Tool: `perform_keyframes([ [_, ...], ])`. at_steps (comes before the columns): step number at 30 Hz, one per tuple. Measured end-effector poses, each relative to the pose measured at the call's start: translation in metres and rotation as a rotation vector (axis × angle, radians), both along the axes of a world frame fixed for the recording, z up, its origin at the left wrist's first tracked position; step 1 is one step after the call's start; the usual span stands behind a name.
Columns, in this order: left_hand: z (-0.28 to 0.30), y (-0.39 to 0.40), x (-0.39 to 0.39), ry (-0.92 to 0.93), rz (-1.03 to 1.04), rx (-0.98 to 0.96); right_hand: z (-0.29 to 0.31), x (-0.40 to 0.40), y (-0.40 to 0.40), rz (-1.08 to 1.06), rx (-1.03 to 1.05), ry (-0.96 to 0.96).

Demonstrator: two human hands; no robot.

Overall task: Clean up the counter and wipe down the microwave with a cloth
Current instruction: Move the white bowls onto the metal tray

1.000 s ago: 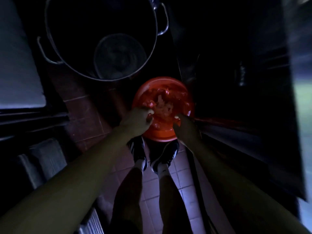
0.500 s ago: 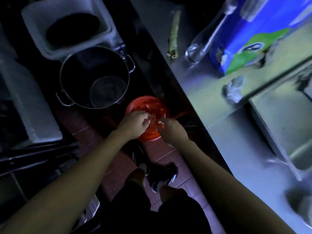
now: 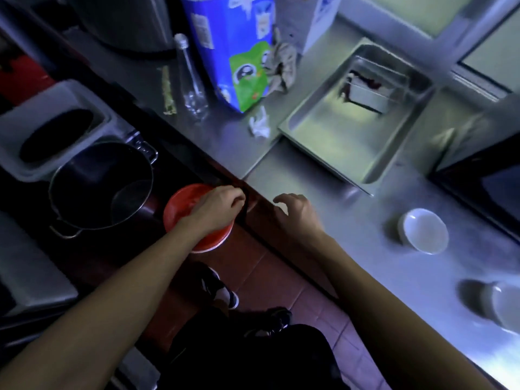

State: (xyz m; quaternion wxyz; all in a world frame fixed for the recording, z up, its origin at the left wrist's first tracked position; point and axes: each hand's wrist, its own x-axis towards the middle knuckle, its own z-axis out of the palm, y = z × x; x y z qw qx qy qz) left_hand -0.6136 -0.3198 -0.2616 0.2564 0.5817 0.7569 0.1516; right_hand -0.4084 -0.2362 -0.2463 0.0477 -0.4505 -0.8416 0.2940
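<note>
Microwave point(image 3: 489, 187) cut off at right edge

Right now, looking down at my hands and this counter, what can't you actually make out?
All in the head view:
- Red bowl contents: covered by the left hand.
- Microwave: cut off by the right edge.
- Cup: blurred and cut off at the right edge.
- Blue bag print: too blurred to read.
- Right hand palm: faces away.

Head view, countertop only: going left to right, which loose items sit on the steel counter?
Green stalk → clear glass bottle → blue and green bag → crumpled white paper → steel tray → white bowl.
</note>
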Motion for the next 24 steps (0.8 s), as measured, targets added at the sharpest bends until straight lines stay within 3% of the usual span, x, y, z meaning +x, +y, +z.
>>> perform_keyframes([
  [11, 0.042, 0.057, 0.203, 0.054, -0.348, 0.117, 0.006, 0.236, -0.004, -0.382, 0.03, 0.014],
  [18, 0.055, 0.09, 0.288, 0.09, -0.543, 0.109, 0.012, 0.333, -0.019, -0.583, -0.004, 0.014],
  [24, 0.056, 0.127, 0.351, 0.233, -0.728, 0.089, 0.009, 0.393, -0.034, -0.724, -0.025, -0.007],
])
